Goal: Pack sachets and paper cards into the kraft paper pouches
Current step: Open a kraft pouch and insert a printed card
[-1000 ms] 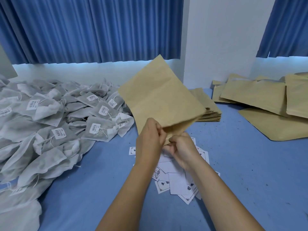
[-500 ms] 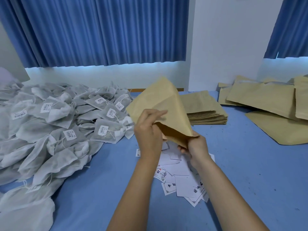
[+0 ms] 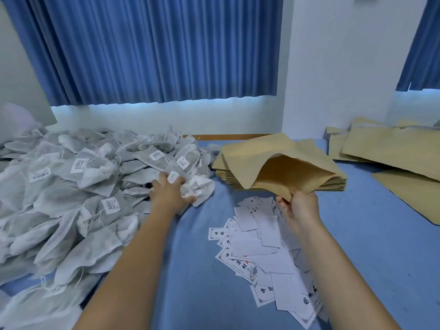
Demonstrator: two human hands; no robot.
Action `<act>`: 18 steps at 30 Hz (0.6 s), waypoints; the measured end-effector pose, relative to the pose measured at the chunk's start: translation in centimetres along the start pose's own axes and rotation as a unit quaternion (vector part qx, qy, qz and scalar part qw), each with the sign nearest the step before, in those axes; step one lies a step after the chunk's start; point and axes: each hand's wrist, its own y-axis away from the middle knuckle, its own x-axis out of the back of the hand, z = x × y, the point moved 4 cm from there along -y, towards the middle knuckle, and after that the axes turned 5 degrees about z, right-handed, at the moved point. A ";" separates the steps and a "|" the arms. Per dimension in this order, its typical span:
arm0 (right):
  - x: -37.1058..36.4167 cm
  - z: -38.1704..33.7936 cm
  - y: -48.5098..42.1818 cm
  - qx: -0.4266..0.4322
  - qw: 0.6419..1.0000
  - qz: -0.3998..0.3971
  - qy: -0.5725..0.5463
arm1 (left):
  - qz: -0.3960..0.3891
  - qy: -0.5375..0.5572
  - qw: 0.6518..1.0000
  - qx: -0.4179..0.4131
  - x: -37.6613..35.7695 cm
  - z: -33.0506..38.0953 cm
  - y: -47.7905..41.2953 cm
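On the blue desk point(image 3: 357, 234), the left hand point(image 3: 170, 195) grips a sachet point(image 3: 197, 186) at the edge of the heap point(image 3: 71, 186). The right hand point(image 3: 300, 209) pinches the pouch point(image 3: 285, 170) by its lip, mouth gaping to receive it.

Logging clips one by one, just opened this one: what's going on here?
Someone is packing at a blue table. The right hand holds an open pouch by its mouth, with loose cards lying beneath that hand. The left hand grips a sachet at the edge of the sachet pile. Nothing shows inside the pouch yet.
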 end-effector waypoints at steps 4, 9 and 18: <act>0.3 0.1 -0.2 0.002 1.000 -0.001 0.013 | 0.015 -0.009 1.000 0.016 0.2 2.0 0.8; 0.6 0.2 0.0 -0.012 1.000 0.007 -0.016 | 0.032 -0.082 0.996 -0.012 1.4 3.2 3.4; 0.8 0.2 0.2 -0.049 0.998 0.006 -0.030 | -0.202 -0.059 0.976 0.051 6.9 4.7 6.3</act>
